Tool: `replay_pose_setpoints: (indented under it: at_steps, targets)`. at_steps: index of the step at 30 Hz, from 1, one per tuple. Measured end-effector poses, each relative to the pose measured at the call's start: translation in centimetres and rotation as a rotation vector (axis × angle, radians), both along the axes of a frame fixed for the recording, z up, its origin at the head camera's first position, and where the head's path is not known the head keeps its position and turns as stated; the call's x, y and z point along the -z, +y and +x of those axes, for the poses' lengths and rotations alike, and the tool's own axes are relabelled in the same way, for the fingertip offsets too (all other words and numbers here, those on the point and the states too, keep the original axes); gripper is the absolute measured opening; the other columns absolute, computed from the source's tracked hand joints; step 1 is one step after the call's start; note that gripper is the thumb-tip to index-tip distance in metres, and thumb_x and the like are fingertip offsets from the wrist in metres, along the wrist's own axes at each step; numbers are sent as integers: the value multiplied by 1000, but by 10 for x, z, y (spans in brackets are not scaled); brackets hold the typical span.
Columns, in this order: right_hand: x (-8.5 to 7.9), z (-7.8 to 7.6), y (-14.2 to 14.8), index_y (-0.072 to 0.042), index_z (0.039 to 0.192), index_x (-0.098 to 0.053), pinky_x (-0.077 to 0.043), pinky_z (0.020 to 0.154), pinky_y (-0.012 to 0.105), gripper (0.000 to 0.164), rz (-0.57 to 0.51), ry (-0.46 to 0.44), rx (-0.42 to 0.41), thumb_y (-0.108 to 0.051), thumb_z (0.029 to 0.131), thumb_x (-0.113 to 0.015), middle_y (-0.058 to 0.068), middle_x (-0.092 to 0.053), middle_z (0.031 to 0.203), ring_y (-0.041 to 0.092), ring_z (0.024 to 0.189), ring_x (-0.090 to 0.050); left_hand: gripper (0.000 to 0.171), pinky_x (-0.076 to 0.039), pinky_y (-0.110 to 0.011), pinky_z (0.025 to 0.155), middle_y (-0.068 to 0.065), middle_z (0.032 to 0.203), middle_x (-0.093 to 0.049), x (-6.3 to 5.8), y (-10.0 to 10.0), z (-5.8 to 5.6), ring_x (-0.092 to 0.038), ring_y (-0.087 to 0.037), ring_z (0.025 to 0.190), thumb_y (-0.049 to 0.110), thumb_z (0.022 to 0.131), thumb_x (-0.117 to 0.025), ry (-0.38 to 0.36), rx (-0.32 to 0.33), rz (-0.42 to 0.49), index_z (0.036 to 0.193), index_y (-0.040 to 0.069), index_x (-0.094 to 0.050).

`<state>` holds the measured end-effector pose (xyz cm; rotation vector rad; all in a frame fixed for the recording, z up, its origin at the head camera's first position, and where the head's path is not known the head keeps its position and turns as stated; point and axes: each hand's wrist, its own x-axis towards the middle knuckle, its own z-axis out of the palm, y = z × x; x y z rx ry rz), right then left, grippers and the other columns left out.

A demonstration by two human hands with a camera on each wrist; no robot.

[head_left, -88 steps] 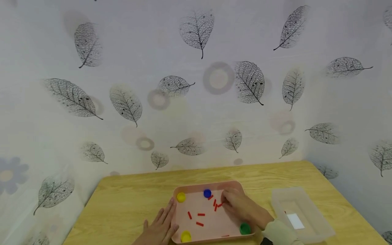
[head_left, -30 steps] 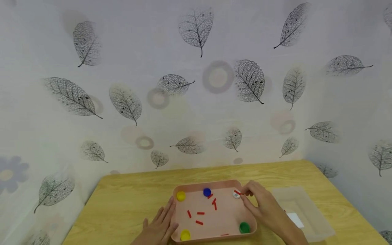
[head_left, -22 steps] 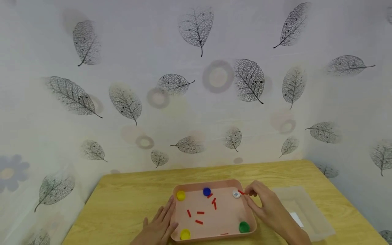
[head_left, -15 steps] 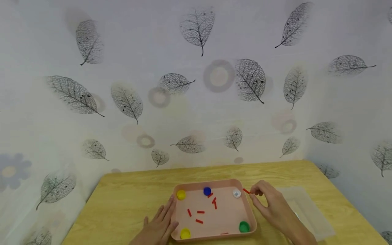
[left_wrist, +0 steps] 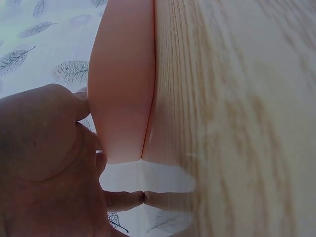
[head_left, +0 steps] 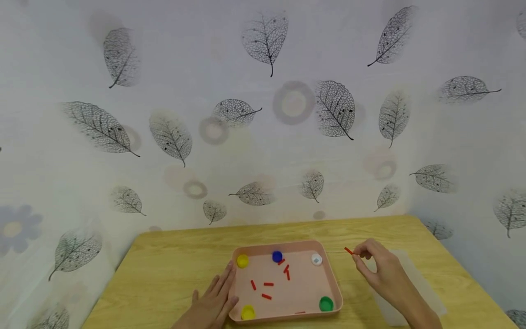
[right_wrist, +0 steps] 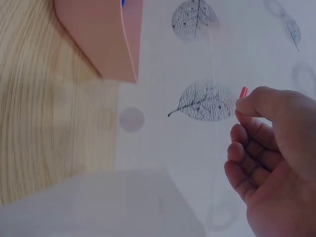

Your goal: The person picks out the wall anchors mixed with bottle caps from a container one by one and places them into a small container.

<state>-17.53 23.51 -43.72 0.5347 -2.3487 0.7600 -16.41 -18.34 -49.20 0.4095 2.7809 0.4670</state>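
Note:
My right hand (head_left: 380, 269) pinches a short red stick (head_left: 348, 250) between thumb and fingertip, in the air right of the pink tray (head_left: 296, 290). In the right wrist view, the tip of that red stick (right_wrist: 243, 92) pokes out past the thumb. My left hand (head_left: 211, 299) lies with extended fingers against the tray's left side. Several more red sticks (head_left: 268, 284) are scattered inside. Round caps sit around the tray: yellow (head_left: 243, 261), blue (head_left: 277, 257), white (head_left: 316, 259), green (head_left: 326, 304) and another yellow cap (head_left: 248, 313) at the near left.
A translucent plastic box (head_left: 427, 290) stands on the wooden table (head_left: 172, 260) to the right, partly covered by my right hand and forearm. Behind the table rises a wall (head_left: 255, 151) with a leaf pattern.
My right hand has picked a red stick out of the tray and carried it right, past the white cap and over the rim, toward the plastic box. The left hand has stayed put.

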Motion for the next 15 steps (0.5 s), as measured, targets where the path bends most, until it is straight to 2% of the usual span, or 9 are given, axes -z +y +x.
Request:
replay_pose_setpoints:
  at_steps: [15]
  targets:
    - [5, 1, 37, -18, 86, -61, -38, 66, 10, 26, -16, -31, 87, 2, 77, -74, -14, -55, 81, 2, 72, -48, 71, -7, -83, 86, 6, 159, -3, -1, -1, 0, -20, -36, 140, 66, 95, -14, -6, 14, 44, 154, 27, -2]
